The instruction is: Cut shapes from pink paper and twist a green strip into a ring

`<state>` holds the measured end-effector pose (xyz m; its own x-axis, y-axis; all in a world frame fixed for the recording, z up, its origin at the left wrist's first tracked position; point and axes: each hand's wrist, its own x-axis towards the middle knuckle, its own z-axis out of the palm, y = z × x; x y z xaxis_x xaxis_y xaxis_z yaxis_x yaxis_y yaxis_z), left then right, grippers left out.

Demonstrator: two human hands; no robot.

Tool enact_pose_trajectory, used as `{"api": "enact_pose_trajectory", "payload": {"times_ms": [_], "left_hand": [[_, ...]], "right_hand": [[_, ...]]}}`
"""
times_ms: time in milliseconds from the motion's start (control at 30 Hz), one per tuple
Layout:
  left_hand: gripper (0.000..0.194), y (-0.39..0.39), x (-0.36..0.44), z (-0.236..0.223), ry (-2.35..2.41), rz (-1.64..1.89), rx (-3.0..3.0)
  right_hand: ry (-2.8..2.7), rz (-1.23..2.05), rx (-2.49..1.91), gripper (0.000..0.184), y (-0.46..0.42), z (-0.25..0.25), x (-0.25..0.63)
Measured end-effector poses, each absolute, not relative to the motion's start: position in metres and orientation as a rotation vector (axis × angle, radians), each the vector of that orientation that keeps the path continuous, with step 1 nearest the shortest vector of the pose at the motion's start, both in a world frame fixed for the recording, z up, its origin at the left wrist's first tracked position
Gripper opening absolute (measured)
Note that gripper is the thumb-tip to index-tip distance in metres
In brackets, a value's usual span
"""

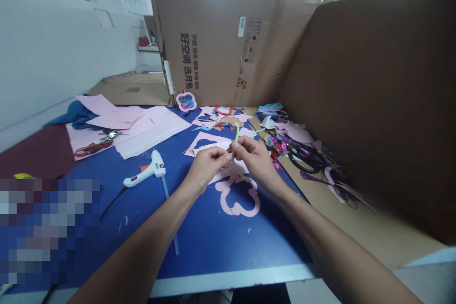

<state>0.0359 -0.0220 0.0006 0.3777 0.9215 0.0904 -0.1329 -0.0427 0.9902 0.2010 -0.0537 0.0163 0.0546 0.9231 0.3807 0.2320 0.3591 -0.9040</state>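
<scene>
A thin yellow-green strip (pixel 237 129) stands up between my two hands above the middle of the table. My right hand (pixel 254 156) pinches it between thumb and fingers. My left hand (pixel 210 166) is closed at the strip's lower end, its fingertips almost touching the right ones; the fingers partly hide that end. Just below the hands, a pink flower-shaped paper outline (pixel 257 205) with an open middle lies on the blue tabletop (pixel 213 259). White and pink paper sheets (pixel 203 141) lie behind my left hand.
To the left lies a white glue gun (pixel 146 171) with its cord, beside a blue strip (pixel 171 213). Scissors (pixel 110 137) rest on pink sheets (pixel 153 133). Shiny scraps (pixel 278 145) and black-handled scissors (pixel 306 159) are at right. Cardboard walls (pixel 221 47) enclose the back and right.
</scene>
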Motion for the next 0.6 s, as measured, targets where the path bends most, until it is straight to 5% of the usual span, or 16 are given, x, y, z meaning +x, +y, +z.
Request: {"api": "enact_pose_trajectory", "payload": {"times_ms": [600], "left_hand": [[0.025, -0.019, 0.026, 0.014, 0.628, 1.135, 0.882]], "right_hand": [[-1.786, 0.783, -1.205, 0.026, -0.066, 0.007, 0.19]]}}
